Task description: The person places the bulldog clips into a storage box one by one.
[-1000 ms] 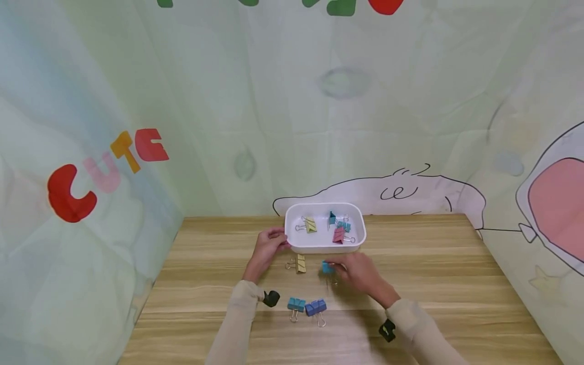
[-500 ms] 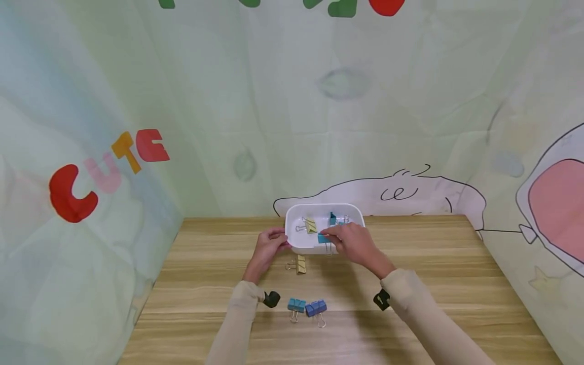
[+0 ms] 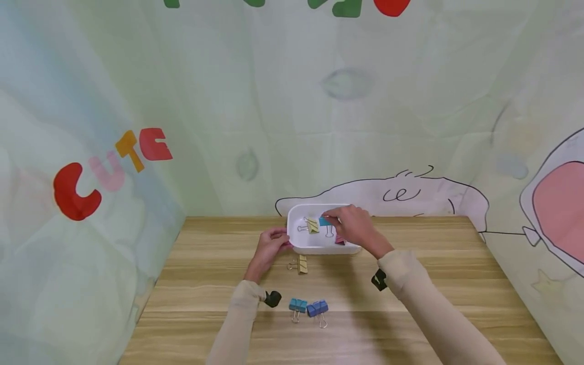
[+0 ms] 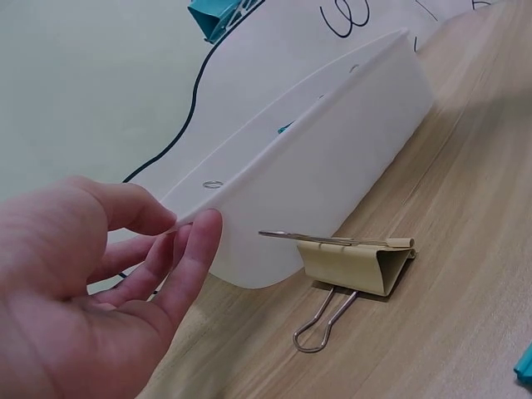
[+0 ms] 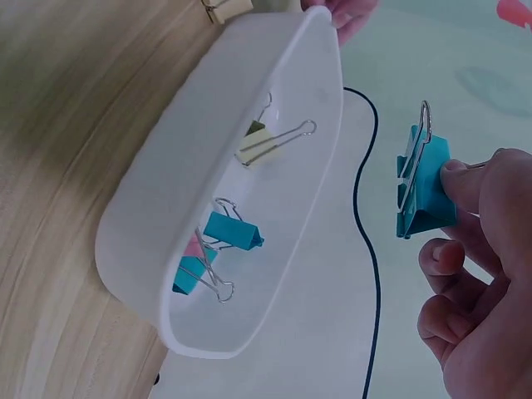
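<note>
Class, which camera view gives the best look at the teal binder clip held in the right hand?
The right wrist view: the teal binder clip fills the frame, pinched by the right hand above the white tray. The head view shows it small; the left wrist view shows only a corner at the top edge.

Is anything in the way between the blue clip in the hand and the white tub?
Nothing visible. The right hand pinches the teal clip above the open white tub; only air lies between, and bare floor shows beside the clips inside.

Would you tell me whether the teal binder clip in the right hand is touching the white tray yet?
Apart. The right wrist view shows the teal binder clip, pinched by the right hand, held clear of the white tray, with backdrop visible between them.
</note>
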{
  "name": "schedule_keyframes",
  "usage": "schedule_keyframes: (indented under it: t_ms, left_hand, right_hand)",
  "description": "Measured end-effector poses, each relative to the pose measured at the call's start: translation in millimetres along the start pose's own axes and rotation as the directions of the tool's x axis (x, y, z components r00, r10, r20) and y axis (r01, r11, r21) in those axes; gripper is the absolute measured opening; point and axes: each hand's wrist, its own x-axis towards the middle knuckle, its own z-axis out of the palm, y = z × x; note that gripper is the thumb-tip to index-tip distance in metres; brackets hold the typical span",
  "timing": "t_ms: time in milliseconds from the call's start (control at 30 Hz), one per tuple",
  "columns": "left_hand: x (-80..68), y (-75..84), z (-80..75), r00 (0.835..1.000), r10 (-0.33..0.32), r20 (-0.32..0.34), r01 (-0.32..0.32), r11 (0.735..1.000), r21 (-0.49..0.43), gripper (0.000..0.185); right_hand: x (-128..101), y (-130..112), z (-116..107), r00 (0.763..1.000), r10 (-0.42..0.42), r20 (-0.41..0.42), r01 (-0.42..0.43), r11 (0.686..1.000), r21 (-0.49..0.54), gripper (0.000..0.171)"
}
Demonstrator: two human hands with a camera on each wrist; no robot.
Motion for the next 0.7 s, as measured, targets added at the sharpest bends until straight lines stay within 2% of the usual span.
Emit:
schedule_keyframes:
  t_ms: [267, 700]
  left_hand:
    - [-0.3, 0.2, -1.1, 1.000, -0.010, -0.003, 0.010, 1.000, 0.001, 0.035]
    - [-2.0, 3.2, 1.1, 1.000, -0.013, -0.012, 0.014, 1.000, 0.025, 0.035]
  right_hand:
    - [14, 3, -4, 0.999, 0.029, -0.034, -0.029, 1.000, -0.001, 0.022]
    - [24, 4, -4, 0.994, 0.110, -0.014, -0.109, 0.993, 0.037, 0.032]
